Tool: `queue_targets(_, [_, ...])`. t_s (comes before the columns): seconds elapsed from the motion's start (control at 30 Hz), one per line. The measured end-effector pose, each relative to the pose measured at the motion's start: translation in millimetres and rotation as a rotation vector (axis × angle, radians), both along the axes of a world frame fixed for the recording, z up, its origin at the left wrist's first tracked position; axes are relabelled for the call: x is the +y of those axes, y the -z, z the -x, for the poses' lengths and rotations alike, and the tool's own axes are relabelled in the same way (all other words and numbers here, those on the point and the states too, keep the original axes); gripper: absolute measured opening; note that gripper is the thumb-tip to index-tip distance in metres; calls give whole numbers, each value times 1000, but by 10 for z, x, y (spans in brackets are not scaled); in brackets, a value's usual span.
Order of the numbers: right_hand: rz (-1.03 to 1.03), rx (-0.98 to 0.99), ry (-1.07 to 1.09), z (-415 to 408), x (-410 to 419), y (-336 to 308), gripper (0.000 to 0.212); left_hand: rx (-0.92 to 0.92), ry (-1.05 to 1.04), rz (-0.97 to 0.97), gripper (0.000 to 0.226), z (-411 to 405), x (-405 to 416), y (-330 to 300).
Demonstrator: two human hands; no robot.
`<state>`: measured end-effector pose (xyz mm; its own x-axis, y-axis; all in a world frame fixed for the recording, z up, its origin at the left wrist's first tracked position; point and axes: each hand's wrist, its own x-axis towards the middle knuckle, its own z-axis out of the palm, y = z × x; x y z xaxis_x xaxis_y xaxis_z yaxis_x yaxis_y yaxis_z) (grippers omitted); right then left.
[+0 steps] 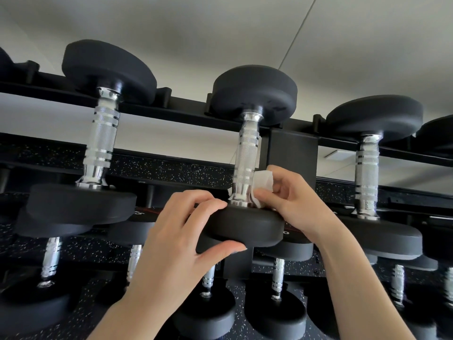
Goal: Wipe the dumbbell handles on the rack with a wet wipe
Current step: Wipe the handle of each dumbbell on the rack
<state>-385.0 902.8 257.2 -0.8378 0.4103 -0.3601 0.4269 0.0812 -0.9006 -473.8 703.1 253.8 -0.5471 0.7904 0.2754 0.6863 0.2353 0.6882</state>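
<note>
Our right hand (291,202) pinches a white wet wipe (263,184) against the lower end of the middle dumbbell's chrome handle (246,160), just above its near weight. Our left hand (186,231) has a clenched grip on that near black weight (242,228), fingers over the top and thumb beneath. The dumbbell lies across the top tier of a black rack (293,153), between two like dumbbells; further dumbbells fill the tiers below, above a speckled floor.
</note>
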Motion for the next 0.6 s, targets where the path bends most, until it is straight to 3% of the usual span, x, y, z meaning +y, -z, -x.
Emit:
queue_targets(0.1, [-223,-49,-59,-13,-12,-74,18,-9,7,2,53,11,-2,6])
queue_targets(0.43, [-495,-50,-71,96,-120,-277,6,-50,-1,-60,49,20,-4,65])
queue_targets(0.53, [-645,-57,-157,226,-173,-314,9,-87,-8,-87,50,17,-4,96])
queue_targets(0.6, [-722,-172,-257,317,-194,-339,13,-132,-10,-98,49,14,-5,110])
